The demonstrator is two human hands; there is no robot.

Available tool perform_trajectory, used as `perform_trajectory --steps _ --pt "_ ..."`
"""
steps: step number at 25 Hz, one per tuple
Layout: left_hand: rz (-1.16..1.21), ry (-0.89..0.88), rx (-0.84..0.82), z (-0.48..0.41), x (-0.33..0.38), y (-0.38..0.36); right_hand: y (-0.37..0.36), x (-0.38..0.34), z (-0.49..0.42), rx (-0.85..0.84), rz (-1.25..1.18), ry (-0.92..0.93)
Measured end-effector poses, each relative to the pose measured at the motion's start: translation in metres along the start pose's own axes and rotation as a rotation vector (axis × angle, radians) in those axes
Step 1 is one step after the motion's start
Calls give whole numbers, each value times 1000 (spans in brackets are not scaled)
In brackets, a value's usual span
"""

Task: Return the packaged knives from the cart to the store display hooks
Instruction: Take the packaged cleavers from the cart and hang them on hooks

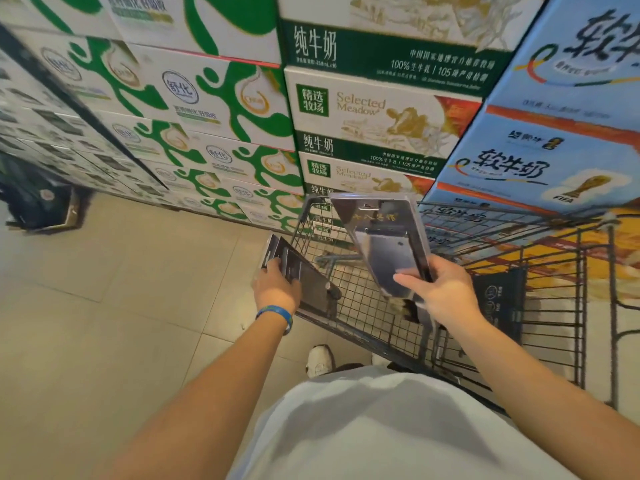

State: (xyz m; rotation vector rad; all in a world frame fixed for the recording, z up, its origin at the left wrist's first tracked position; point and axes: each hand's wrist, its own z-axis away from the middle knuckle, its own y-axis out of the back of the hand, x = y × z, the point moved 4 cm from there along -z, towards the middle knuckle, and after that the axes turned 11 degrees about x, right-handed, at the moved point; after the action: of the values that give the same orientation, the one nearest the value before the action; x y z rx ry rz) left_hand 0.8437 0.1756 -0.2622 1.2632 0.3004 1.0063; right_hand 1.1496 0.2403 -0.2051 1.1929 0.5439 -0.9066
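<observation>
My right hand [440, 289] grips the lower end of a packaged knife [381, 233], a clear blister pack with a broad cleaver blade inside, held up over the wire cart [554, 306]. My left hand [277, 285] holds a second packaged knife [301, 271], dark and tilted, just outside the cart's left rim. No display hooks are in view.
Stacked milk cartons [225, 98] fill the wall ahead, green and white on the left, blue ones [554, 150] on the right. A dark bag [498, 303] sits inside the cart. Beige floor tiles [104, 306] lie open to the left, with a dark box [38, 199] at far left.
</observation>
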Motion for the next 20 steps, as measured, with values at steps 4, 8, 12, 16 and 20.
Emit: perform_trajectory --steps 4,8,12,16,20 --pt "-303 -248 -273 22 18 -29 2 11 5 3 -10 -67" --pt "-287 -323 -188 36 47 -23 23 16 7 52 -40 -87" --pt "413 -353 45 18 88 65 48 -8 -5 59 -231 -82" --pt "1003 -360 92 7 124 176 58 -69 -9 -32 -476 20" --pt "1388 -204 20 -11 150 234 34 -133 8 -200 -465 185"
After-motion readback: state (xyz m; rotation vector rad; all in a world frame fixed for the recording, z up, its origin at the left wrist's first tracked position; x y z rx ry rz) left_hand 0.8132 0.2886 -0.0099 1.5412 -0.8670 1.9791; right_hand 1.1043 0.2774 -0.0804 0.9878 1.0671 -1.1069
